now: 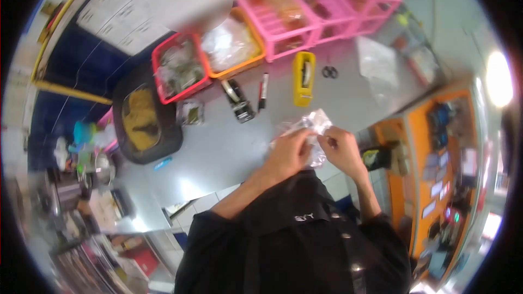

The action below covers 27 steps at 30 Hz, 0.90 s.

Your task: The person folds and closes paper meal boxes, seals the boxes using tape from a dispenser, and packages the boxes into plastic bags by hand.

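Observation:
A crinkled, shiny clear plastic bag is between my two hands, at the front edge of the metal table. My left hand is closed on its left side, the fingertips near the middle of the bag. On the right, my right hand has its fingers curled and pinched at the bag's other side. Beyond the hands lie a yellow tape dispenser, a black tape dispenser, a red and black marker and black scissors. What is inside the bag cannot be made out.
At the back are a red basket of bags, an orange basket and pink racks. A black container with yellowish contents stands left, near a small bag. Orange shelves stand right.

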Tool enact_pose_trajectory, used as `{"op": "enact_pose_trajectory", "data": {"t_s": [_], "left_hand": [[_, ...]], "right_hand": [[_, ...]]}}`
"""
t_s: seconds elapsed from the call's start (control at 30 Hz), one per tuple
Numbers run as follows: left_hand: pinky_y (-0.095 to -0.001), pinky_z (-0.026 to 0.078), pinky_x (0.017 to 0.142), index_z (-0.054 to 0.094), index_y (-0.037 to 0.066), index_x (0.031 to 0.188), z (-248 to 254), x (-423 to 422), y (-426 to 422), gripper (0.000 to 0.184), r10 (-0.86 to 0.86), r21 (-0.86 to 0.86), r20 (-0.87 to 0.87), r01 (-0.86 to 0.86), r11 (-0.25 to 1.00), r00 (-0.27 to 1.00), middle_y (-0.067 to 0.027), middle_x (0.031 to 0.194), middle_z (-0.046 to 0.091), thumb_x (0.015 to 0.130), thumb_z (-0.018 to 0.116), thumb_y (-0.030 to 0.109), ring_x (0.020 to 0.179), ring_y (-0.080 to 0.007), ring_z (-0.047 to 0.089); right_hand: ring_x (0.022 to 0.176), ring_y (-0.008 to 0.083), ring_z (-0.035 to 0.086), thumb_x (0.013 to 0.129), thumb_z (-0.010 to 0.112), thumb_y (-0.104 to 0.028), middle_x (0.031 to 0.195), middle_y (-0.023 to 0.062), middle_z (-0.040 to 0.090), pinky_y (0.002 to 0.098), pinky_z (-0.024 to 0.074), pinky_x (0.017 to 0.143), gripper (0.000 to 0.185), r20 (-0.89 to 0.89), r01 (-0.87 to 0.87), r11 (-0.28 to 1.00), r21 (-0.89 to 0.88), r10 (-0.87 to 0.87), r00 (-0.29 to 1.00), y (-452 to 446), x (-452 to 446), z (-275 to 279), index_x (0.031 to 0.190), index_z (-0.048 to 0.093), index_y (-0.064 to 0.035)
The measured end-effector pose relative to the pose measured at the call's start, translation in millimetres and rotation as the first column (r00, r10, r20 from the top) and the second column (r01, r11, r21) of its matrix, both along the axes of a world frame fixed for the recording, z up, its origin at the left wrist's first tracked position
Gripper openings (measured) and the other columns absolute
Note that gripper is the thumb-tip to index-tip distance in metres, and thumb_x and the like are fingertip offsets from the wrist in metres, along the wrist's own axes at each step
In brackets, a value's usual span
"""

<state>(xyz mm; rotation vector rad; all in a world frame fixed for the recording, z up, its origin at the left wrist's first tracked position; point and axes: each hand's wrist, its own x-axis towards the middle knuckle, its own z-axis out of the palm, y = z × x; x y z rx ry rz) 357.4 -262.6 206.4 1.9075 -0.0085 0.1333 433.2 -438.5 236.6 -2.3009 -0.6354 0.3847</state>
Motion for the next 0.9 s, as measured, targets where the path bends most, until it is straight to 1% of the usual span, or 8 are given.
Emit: {"op": "enact_pose_trajectory", "data": {"t_s": [0.2,0.27,0.3,0.53,0.6,0.67,0.77,0.9], "left_hand": [[-0.0367,0.05,0.065,0.067,-0.002,0.099,-11,8,-5,0.016,0.06,-0.078,0.008,-0.059,0.995,0.998,-0.0158,0.079,0.066,0.084,0.065,0.001,0.068,-0.0266,0.064],[-0.0372,0.05,0.066,0.068,-0.002,0.095,-7,4,-4,0.013,0.116,-0.161,-0.058,-0.124,0.979,0.991,-0.0166,0.081,0.066,0.083,0.066,0.003,0.07,-0.029,0.065],[-0.0372,0.05,0.066,0.068,-0.002,0.095,-7,5,-5,0.013,0.133,-0.158,-0.048,-0.139,0.978,0.99,-0.0166,0.081,0.066,0.083,0.066,0.003,0.07,-0.029,0.065],[-0.0366,0.053,0.069,0.068,0.001,0.095,-4,4,-8,0.013,0.206,0.035,0.114,-0.211,0.977,0.972,-0.0158,0.084,0.066,0.084,0.068,0.007,0.074,-0.0277,0.066],[-0.033,0.055,0.069,0.069,0.003,0.102,6,0,11,0.016,0.107,-0.156,-0.004,-0.106,0.982,0.994,-0.0113,0.086,0.068,0.088,0.068,0.01,0.075,-0.0204,0.068],[-0.028,0.054,0.067,0.069,0.007,0.112,5,-4,53,0.02,0.304,-0.219,0.015,-0.293,0.931,0.953,-0.0022,0.087,0.069,0.093,0.068,0.014,0.078,-0.0103,0.065],[-0.0247,0.05,0.065,0.072,0.007,0.105,-26,-15,147,0.015,0.678,0.035,0.11,-0.685,0.728,0.727,-0.0006,0.084,0.07,0.095,0.065,0.014,0.075,-0.0069,0.063],[-0.0409,0.057,0.074,0.076,0.006,0.096,-162,-23,283,0.015,0.908,0.403,0.118,-0.856,0.326,0.401,-0.0158,0.091,0.075,0.086,0.066,0.014,0.081,-0.0325,0.073]], "right_hand": [[0.067,0.0255,0.055,0.087,0.067,-0.004,0.079,0.0135,0.057,0.0373,0.0456,0.063,0.01,0.119,-0.066,0.973,0.221,0.04,0.992,9,-19,-27,0.094,0.062,0.0016],[0.076,0.0243,0.058,0.085,0.069,-0.003,0.089,0.0135,0.06,0.0364,0.0481,0.069,0.031,-0.088,0.046,0.859,0.51,-0.001,0.996,6,-34,-30,0.114,0.06,0.0014],[0.087,0.0252,0.061,0.083,0.069,-0.002,0.101,0.0139,0.062,0.0376,0.0506,0.077,0.049,-0.127,0.044,0.918,0.393,0.007,0.992,-2,-37,-33,0.129,0.053,0.0024],[0.088,0.0182,0.06,0.093,0.063,-0.017,0.096,0.0089,0.064,0.0321,0.0497,0.075,0.028,-0.054,0.221,0.866,0.448,-0.221,0.974,33,-53,-97,0.113,0.062,0.0027],[0.081,0.0159,0.058,0.097,0.06,-0.022,0.089,0.006,0.062,0.0305,0.048,0.07,0.025,-0.066,0.265,0.823,0.503,-0.27,0.961,47,-56,-94,0.104,0.064,0.0015],[0.077,0.0119,0.05,0.103,0.055,-0.025,0.086,0.0016,0.056,0.029,0.0418,0.066,0.025,-0.405,0.457,0.701,0.548,-0.256,0.878,49,-54,-92,0.097,0.062,-0.0021],[0.078,0.0099,0.045,0.106,0.051,-0.03,0.088,-0.0013,0.053,0.0274,0.0381,0.066,0.031,-0.389,0.428,0.719,0.548,-0.234,0.891,46,-52,-92,0.093,0.06,-0.004],[0.077,0.0137,0.046,0.104,0.048,-0.019,0.082,0.0043,0.051,0.0299,0.0395,0.068,0.025,-0.424,0.283,0.851,0.442,-0.08,0.902,50,-46,-98,0.088,0.056,-0.0013]]}}
